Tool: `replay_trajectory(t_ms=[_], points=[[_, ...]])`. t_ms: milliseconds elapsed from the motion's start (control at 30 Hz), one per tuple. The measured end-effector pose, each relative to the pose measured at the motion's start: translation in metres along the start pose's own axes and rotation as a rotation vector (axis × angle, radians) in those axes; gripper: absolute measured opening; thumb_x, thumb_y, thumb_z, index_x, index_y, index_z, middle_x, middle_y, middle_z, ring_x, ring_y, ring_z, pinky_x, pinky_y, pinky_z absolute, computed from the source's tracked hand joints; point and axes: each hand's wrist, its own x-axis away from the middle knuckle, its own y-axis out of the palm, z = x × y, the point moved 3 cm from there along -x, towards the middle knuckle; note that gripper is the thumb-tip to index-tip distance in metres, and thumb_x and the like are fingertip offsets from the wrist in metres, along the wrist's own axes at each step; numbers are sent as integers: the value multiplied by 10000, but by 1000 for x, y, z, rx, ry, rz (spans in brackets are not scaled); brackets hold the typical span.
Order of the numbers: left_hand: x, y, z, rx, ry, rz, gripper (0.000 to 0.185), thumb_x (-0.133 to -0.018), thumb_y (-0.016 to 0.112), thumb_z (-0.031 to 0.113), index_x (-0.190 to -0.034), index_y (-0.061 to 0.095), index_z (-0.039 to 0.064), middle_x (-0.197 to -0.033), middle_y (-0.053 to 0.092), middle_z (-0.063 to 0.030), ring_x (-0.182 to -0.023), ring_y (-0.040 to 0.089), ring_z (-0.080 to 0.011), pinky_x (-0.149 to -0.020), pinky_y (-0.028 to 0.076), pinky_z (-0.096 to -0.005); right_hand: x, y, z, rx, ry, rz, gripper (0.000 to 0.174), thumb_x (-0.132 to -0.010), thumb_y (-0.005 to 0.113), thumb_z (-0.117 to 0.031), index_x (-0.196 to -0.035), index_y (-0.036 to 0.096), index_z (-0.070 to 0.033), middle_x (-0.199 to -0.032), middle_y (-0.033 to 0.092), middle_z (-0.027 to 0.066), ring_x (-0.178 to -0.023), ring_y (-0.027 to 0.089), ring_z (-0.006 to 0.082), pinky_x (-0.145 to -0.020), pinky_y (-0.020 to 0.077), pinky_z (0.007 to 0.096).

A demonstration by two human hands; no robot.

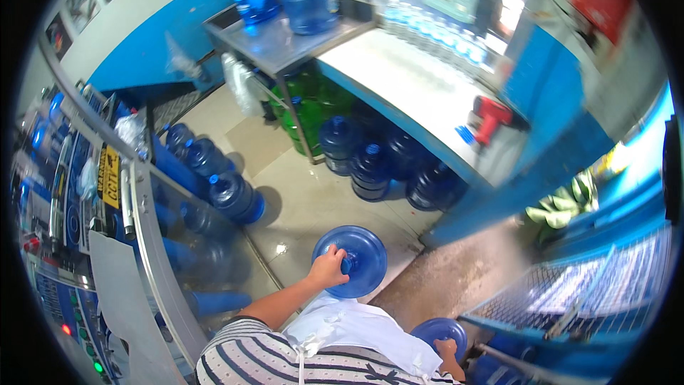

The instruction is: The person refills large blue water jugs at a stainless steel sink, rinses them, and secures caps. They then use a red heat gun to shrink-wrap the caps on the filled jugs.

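My left hand (329,267) is closed around the neck of a large blue plastic water jug (368,262), which hangs upright in front of my white apron. Lower right, my right hand (446,348) grips the neck of a second blue water jug (427,330), held beside my body. Both jugs are seen from above, so their lower parts are hidden. The left jug's neck is mostly covered by my fingers.
Blue jugs (231,192) stand on the tiled floor at left; more (370,174) and green ones (304,117) stand beneath the counter (395,69). A red heat gun or similar tool (489,117) lies on it. A mesh gate (582,289) is at right, a glass partition (197,256) at left.
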Motion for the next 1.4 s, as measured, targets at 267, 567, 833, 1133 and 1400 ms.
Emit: replay_trajectory(t_ms=[267, 567, 833, 1133, 1400], points=[[-75, -133, -88, 11, -339, 203, 515, -563, 804, 289, -994, 622, 73, -1023, 542, -129, -850, 637, -338, -750, 542, -435, -63, -25, -346, 233, -754, 82, 622, -591, 766, -367, -1136, 688, -77, -940, 719, 154, -921, 691, 299, -862, 536, 362], [-33, -337, -173, -77, -613, 890, 440, -536, 790, 253, -930, 649, 120, -952, 538, -70, -844, 615, -288, -732, 521, -402, 57, -32, -711, 221, -1017, -385, 555, -646, 753, -320, -1152, 677, -105, -924, 714, 173, -934, 691, 280, -853, 534, 359], [-58, -460, -267, -111, -613, 1170, 398, -494, 782, 209, -856, 671, 86, -821, 524, -67, -737, 594, -251, -643, 504, -350, 237, 71, -976, 352, -1363, -285, 529, -690, 738, -318, -1159, 636, -97, -948, 700, 202, -945, 678, 327, -864, 529, 406], [-132, -623, -431, -54, -478, 1075, 379, -473, 767, 211, -811, 685, 61, -768, 515, -59, -647, 568, -217, -582, 473, -307, 382, 101, -1261, 115, -1630, -52, 448, -673, 725, -295, -1027, 575, -64, -868, 671, 239, -869, 658, 408, -799, 523, 473], [-228, -745, -593, -82, -418, 1082, 394, -485, 763, 235, -817, 699, 32, -757, 529, -58, -613, 573, -215, -575, 474, -306, 496, 23, -1489, -641, -1591, -366, 334, -864, 680, -111, -1128, 495, -26, -693, 599, 101, -467, 597, 146, -432, 497, 286]])
